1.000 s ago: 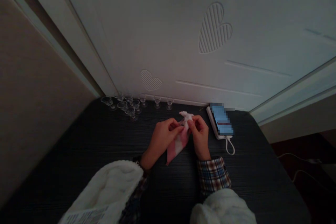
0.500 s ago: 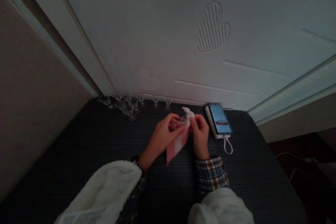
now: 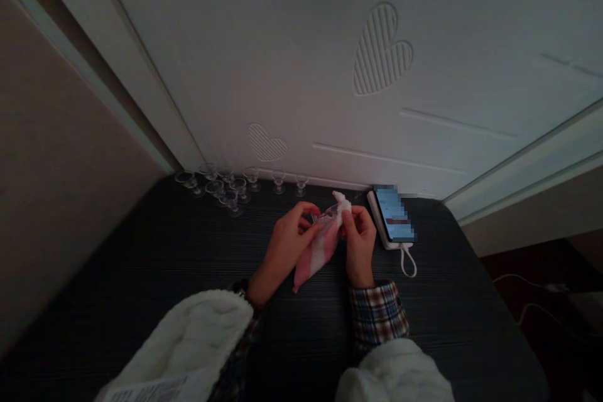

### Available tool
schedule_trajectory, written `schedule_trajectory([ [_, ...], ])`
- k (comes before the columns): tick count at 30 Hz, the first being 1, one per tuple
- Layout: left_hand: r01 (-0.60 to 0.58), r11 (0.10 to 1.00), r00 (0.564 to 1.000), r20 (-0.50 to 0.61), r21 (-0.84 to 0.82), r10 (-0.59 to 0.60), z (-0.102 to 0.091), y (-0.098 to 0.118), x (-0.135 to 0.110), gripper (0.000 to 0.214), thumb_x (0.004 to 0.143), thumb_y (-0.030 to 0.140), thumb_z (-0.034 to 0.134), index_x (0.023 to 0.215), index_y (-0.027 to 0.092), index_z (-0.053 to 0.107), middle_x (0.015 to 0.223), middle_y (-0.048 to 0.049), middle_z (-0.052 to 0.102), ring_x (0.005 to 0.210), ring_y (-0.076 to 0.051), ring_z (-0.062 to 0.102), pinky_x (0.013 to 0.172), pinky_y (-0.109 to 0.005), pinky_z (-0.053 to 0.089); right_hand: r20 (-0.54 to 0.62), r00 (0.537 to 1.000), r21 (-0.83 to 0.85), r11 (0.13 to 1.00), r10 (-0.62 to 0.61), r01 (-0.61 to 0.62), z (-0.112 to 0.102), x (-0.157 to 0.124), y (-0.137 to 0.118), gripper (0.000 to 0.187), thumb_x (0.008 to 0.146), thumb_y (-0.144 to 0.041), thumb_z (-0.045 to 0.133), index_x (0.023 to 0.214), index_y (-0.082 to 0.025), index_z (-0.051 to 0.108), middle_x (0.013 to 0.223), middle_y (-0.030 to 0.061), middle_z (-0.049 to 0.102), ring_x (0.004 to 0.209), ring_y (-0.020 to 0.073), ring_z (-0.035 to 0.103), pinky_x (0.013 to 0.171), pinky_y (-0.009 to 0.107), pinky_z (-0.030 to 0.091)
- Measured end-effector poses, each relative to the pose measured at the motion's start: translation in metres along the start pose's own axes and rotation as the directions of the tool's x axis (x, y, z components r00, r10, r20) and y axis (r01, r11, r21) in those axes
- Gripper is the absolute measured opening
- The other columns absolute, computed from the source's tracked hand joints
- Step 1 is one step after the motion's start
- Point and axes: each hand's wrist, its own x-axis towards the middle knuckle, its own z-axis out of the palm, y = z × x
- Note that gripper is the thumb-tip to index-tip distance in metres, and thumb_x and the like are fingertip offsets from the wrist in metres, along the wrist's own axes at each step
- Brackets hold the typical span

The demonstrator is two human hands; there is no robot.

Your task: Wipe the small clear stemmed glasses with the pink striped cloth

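Observation:
Between my hands, above the dark table, is a small clear glass wrapped partly in a pink and white cloth. My left hand is closed around the glass from the left, its thumb lying along the cloth. My right hand pinches the white upper part of the cloth against the glass's right side. The cloth's pink corner hangs down towards me. Part of the glass is hidden by the fingers and the cloth.
Several small clear stemmed glasses stand at the back left of the dark table. A phone lies on a white power bank with a looped cable, right of my right hand. Behind rises a white panel with heart reliefs.
The glass has turned a little within the cloth. My left fingers have shifted slightly left, and the cloth's lower corner has swung a little left.

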Motion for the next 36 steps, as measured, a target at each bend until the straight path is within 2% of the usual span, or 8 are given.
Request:
schedule_trajectory([
  [7,0.064,0.998,0.996,-0.063,0.002,-0.063,-0.0016,0.0011,0.0006,0.026,0.079,0.033,0.061,0.102,0.020,0.059,0.103,-0.0048,0.068,0.066,-0.012,0.064,0.062,-0.024,0.050,0.005,1.000,0.032,0.999,-0.010,0.010,0.0005,-0.0008,-0.0027,0.022,0.083,-0.041,0.058,0.080,-0.019,0.055,0.064,-0.0052,0.046,0.054,0.0075,0.040,0.050,0.021,0.032],
  [11,0.102,0.985,0.994,-0.012,-0.140,-0.105,-0.0019,0.0033,0.0014,0.025,0.081,0.038,0.058,0.095,0.017,0.062,0.085,-0.0034,0.069,0.056,-0.012,0.060,0.055,-0.023,0.047,-0.005,1.000,0.055,0.998,-0.025,0.025,-0.0004,-0.0002,-0.0031,0.022,0.082,-0.040,0.059,0.080,-0.019,0.056,0.062,-0.0056,0.046,0.052,0.0068,0.039,0.048,0.020,0.030],
  [16,0.152,0.934,0.988,0.022,-0.322,-0.153,-0.0006,0.0013,0.0036,0.027,0.082,0.043,0.056,0.084,0.016,0.061,0.065,0.0006,0.062,0.051,-0.011,0.055,0.050,-0.022,0.044,-0.007,1.000,0.094,0.995,-0.028,0.028,0.0000,0.0003,-0.0026,0.021,0.081,-0.039,0.061,0.081,-0.019,0.056,0.063,-0.0060,0.047,0.052,0.0064,0.039,0.047,0.019,0.030],
  [19,0.159,0.923,0.987,0.041,-0.350,-0.155,-0.0007,0.0002,0.0044,0.029,0.084,0.045,0.053,0.078,0.016,0.058,0.059,0.0024,0.057,0.049,-0.011,0.052,0.049,-0.022,0.042,0.010,1.000,0.099,0.995,-0.030,0.029,0.0002,-0.0005,-0.0036,0.020,0.082,-0.038,0.061,0.081,-0.018,0.056,0.064,-0.0057,0.048,0.052,0.0063,0.039,0.047,0.020,0.031],
  [22,0.133,0.938,0.991,0.044,-0.319,-0.126,-0.0005,-0.0003,0.0039,0.028,0.085,0.044,0.053,0.082,0.017,0.058,0.063,0.0020,0.057,0.052,-0.011,0.053,0.051,-0.021,0.042,0.014,0.999,0.091,0.995,-0.043,0.041,-0.0001,-0.0009,-0.0044,0.020,0.083,-0.038,0.060,0.079,-0.018,0.056,0.064,-0.0058,0.048,0.052,0.0064,0.039,0.048,0.020,0.031],
  [27,0.107,0.931,0.994,0.041,-0.349,-0.099,0.0011,0.0000,0.0025,0.035,0.080,0.039,0.061,0.108,0.020,0.050,0.074,0.0036,0.056,0.054,-0.010,0.054,0.049,-0.021,0.043,-0.012,0.999,0.070,0.997,-0.032,0.033,-0.0006,0.0002,-0.0037,0.022,0.083,-0.040,0.059,0.081,-0.018,0.056,0.062,-0.0062,0.046,0.051,0.0066,0.039,0.047,0.020,0.030],
  [32,0.057,0.971,0.998,0.027,-0.230,-0.053,0.0001,0.0020,0.0019,0.026,0.078,0.036,0.064,0.097,0.019,0.057,0.086,-0.0007,0.060,0.066,-0.011,0.058,0.057,-0.020,0.045,-0.020,0.999,0.065,0.998,-0.027,0.028,-0.0002,0.0010,-0.0031,0.023,0.083,-0.041,0.058,0.081,-0.018,0.056,0.061,-0.0062,0.046,0.051,0.0067,0.038,0.047,0.020,0.030],
  [36,0.097,0.972,0.994,0.066,-0.213,-0.084,-0.0024,0.0060,0.0009,0.025,0.082,0.040,0.058,0.093,0.018,0.058,0.075,0.0005,0.062,0.054,-0.010,0.054,0.052,-0.021,0.042,-0.021,0.999,0.067,0.997,-0.034,0.035,-0.0001,0.0006,-0.0030,0.023,0.082,-0.041,0.059,0.082,-0.018,0.057,0.063,-0.0054,0.048,0.052,0.0071,0.039,0.047,0.020,0.030],
])
